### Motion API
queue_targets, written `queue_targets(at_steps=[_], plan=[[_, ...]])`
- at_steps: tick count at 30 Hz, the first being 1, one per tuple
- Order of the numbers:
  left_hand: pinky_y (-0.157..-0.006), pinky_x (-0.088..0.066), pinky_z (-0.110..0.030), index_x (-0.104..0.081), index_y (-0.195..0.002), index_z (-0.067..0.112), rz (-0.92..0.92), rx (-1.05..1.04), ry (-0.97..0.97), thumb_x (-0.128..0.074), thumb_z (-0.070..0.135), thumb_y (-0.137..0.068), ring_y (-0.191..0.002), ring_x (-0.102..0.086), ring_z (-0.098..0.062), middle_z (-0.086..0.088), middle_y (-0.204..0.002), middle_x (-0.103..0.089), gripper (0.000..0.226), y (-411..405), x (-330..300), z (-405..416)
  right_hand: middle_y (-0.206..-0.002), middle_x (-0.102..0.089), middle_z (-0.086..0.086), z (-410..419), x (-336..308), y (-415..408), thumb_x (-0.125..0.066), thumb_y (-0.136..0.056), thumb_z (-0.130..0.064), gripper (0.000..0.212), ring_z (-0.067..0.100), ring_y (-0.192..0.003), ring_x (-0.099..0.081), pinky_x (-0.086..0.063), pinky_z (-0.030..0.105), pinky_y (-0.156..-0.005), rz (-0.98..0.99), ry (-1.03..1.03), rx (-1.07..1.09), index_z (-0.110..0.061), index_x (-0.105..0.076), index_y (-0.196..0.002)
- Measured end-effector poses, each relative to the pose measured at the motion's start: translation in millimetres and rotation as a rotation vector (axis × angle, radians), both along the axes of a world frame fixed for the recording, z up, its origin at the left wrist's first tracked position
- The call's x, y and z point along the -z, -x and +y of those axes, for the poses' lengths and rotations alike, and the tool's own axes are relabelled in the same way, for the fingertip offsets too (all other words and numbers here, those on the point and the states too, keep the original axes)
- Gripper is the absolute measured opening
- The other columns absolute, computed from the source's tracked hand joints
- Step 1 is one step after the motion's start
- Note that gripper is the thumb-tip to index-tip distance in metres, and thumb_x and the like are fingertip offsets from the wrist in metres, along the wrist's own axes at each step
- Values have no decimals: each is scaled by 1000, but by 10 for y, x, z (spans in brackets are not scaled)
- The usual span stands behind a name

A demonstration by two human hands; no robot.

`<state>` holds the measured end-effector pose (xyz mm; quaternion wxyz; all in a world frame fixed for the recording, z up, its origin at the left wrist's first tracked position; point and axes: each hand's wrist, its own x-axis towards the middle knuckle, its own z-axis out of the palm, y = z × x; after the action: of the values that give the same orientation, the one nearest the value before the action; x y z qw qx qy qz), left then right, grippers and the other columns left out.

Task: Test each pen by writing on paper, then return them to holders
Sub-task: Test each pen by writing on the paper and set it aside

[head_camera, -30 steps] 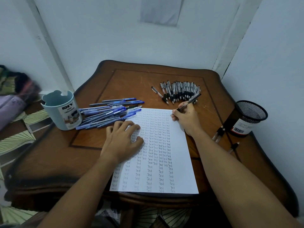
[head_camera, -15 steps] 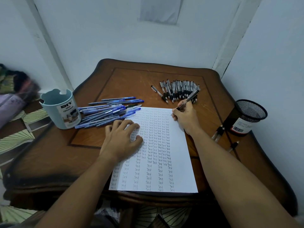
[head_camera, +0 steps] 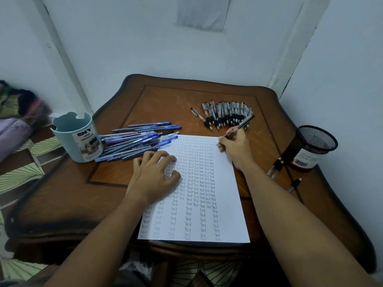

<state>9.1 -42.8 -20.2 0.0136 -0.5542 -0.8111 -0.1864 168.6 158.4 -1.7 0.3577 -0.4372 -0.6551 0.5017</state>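
A white sheet of paper [head_camera: 226,204] filled with columns of the word "Test" lies on the wooden table [head_camera: 83,195]. My right hand [head_camera: 236,148] grips a black pen [head_camera: 241,125] with its tip on the paper's top right corner. My left hand [head_camera: 153,175] presses on the paper's left side with spread fingers. A pile of blue pens [head_camera: 136,141] lies beside a light blue holder [head_camera: 77,137] at the left. A row of black pens [head_camera: 226,114] lies at the back. A black mesh holder [head_camera: 308,148] stands at the right.
Three loose black pens [head_camera: 276,167] lie on the table next to the mesh holder. White walls close in behind and to the right. Bundled fabric [head_camera: 18,112] sits beyond the table's left edge, over a patterned floor.
My right hand has shifted slightly up the paper's right column with the pen. The left hand has stayed on the sheet.
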Motion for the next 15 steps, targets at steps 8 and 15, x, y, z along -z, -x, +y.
queue_targets(at_steps=[8,15], plan=[[-95,-17,-34,-55,-125,38,-8,1,13,-26,61,-81,-122,-28,-7,22,-128,-44,58,2,-7,-9,-83,-64,15,-4,-2,-5,-58,-99,-9,15,21,-69,-63,-55,31,-64,110,58,29,-18,-48,-94],[-94,-16,-33,-54,-126,38,-12,6,16,-23,63,-78,-122,-27,-6,21,-129,-44,63,-2,-18,-7,-80,-71,20,-20,-56,-1,-37,-102,-55,53,31,-60,-70,-59,37,-60,205,220,128,-8,-57,-87]])
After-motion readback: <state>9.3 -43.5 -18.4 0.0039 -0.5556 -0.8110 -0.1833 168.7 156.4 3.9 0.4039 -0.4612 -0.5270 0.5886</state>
